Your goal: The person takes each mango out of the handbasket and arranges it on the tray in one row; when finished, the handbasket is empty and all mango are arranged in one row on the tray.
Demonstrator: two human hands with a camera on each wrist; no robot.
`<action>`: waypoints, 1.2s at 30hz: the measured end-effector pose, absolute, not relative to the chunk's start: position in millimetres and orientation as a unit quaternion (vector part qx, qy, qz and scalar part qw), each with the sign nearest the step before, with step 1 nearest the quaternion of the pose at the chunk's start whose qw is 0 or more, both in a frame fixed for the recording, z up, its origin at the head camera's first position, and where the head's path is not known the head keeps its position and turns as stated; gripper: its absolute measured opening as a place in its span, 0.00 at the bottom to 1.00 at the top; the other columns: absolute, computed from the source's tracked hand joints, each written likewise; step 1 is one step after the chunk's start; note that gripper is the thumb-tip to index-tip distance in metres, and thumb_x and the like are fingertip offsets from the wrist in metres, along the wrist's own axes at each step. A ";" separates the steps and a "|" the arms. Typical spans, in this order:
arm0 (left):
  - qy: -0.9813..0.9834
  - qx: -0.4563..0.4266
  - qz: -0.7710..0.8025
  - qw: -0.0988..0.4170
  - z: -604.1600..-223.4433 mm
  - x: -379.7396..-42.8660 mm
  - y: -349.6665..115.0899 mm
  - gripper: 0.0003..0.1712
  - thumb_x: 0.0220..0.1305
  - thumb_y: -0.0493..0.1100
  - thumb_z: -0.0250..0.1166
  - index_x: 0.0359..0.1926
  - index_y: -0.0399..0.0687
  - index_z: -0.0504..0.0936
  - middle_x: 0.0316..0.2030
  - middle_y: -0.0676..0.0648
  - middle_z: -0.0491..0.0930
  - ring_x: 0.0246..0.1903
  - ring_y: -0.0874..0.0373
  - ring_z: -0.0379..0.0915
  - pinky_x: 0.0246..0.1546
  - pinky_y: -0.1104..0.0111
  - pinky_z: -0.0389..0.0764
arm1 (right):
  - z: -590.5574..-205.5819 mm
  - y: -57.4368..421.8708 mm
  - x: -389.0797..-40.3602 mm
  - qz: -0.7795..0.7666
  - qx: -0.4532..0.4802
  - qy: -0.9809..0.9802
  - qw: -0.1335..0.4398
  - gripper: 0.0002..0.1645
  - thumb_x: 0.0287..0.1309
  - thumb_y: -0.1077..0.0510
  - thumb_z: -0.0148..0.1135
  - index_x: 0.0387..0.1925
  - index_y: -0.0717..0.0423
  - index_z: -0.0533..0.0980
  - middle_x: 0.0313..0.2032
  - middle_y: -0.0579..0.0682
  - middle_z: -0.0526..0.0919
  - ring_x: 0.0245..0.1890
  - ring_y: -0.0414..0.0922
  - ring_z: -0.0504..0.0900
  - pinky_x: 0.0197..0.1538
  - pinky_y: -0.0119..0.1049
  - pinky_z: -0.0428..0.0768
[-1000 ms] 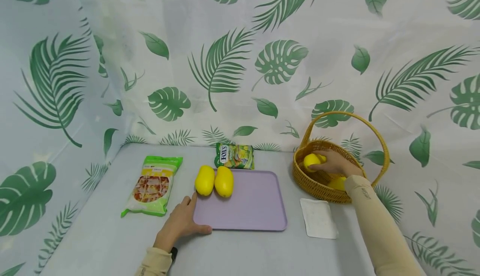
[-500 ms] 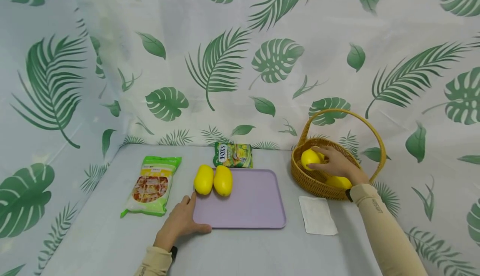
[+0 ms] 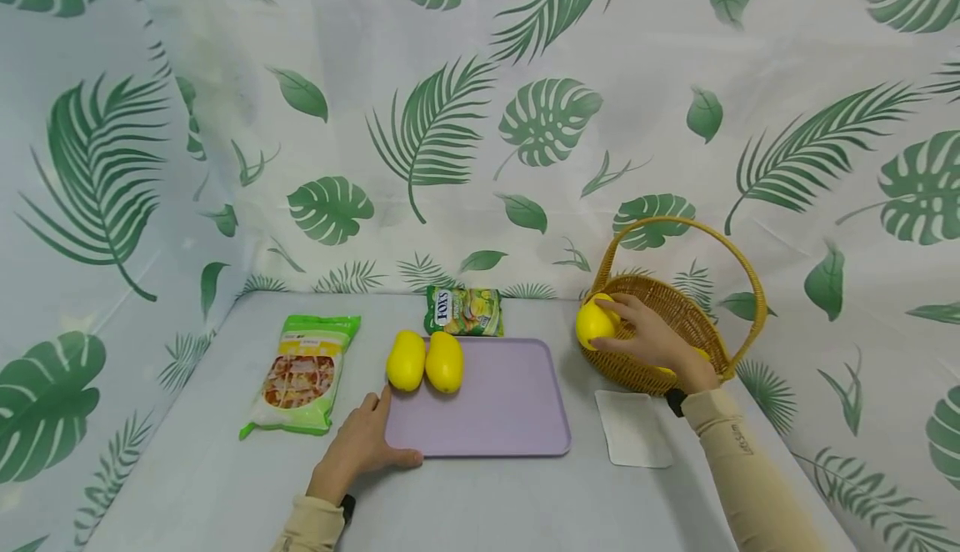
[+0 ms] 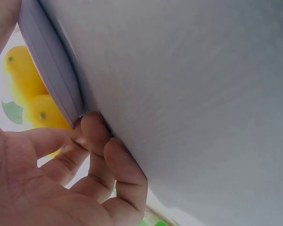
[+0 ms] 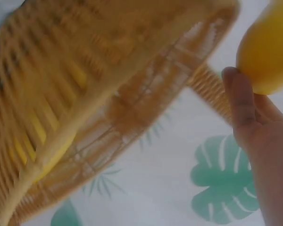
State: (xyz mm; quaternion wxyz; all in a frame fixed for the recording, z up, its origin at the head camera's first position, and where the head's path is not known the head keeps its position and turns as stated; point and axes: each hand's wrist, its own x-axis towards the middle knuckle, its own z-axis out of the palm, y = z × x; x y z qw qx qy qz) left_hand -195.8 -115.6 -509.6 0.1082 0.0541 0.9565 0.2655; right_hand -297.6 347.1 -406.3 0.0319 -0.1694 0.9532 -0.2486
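My right hand [image 3: 651,337] grips a yellow mango [image 3: 596,323] at the left rim of the wicker basket [image 3: 626,375]. In the right wrist view this mango [image 5: 269,54] is held at the fingertips, outside the basket's rim. More yellow fruit [image 3: 699,354] shows inside the basket, partly hidden by my right arm. My left hand [image 3: 363,439] holds the near-left corner of a lilac tray [image 3: 502,402], thumb at its front edge and fingers at its left side. On the tray's far-left part lie two mangoes, the left one [image 3: 406,360] beside the right one [image 3: 445,363].
Left of the tray lies a green-and-white food bag [image 3: 303,373]. A green Fox's candy bag [image 3: 465,311] sits behind the tray. A flat white packet [image 3: 634,429] lies between tray and basket. The basket's tall handle [image 3: 750,273] arches up near the leaf-patterned backdrop [image 3: 450,227].
My right hand has lifted the mango from inside the basket and carried it left to the rim. My left hand stays at the tray's corner. The head view has shifted slightly.
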 end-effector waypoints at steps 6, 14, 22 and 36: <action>0.956 0.056 0.265 0.109 -510.5 -195.6 -116.1 0.76 0.37 0.68 0.81 0.77 0.33 0.53 0.62 0.29 0.69 0.50 0.41 0.75 0.57 0.46 0.77 | -414.0 324.0 -289.8 -0.259 -0.194 0.946 0.000 0.46 0.59 0.42 0.70 0.73 0.55 0.64 0.75 0.68 0.56 0.70 0.72 0.61 0.64 0.72 0.67; 0.956 0.056 0.267 0.110 -511.8 -195.9 -115.1 0.76 0.37 0.70 0.80 0.77 0.33 0.54 0.62 0.30 0.69 0.50 0.42 0.75 0.57 0.46 0.77 | -429.5 293.4 -286.4 -0.297 -0.230 0.926 -0.031 0.44 0.57 0.47 0.72 0.72 0.54 0.67 0.74 0.63 0.61 0.68 0.66 0.67 0.64 0.66 0.72; 0.956 0.052 0.267 0.110 -512.6 -197.1 -117.5 0.76 0.37 0.70 0.80 0.77 0.34 0.54 0.63 0.31 0.69 0.51 0.42 0.75 0.58 0.46 0.77 | -444.6 250.1 -288.0 -0.327 -0.243 0.913 0.009 0.45 0.55 0.42 0.72 0.72 0.46 0.68 0.75 0.58 0.60 0.67 0.60 0.71 0.60 0.61 0.78; 0.958 0.059 0.261 0.104 -511.7 -196.4 -116.7 0.76 0.37 0.69 0.81 0.76 0.33 0.54 0.61 0.30 0.70 0.49 0.43 0.75 0.57 0.46 0.77 | -452.4 215.3 -296.2 -0.332 -0.267 0.903 0.048 0.45 0.54 0.44 0.73 0.71 0.49 0.69 0.75 0.60 0.60 0.65 0.59 0.73 0.62 0.57 0.78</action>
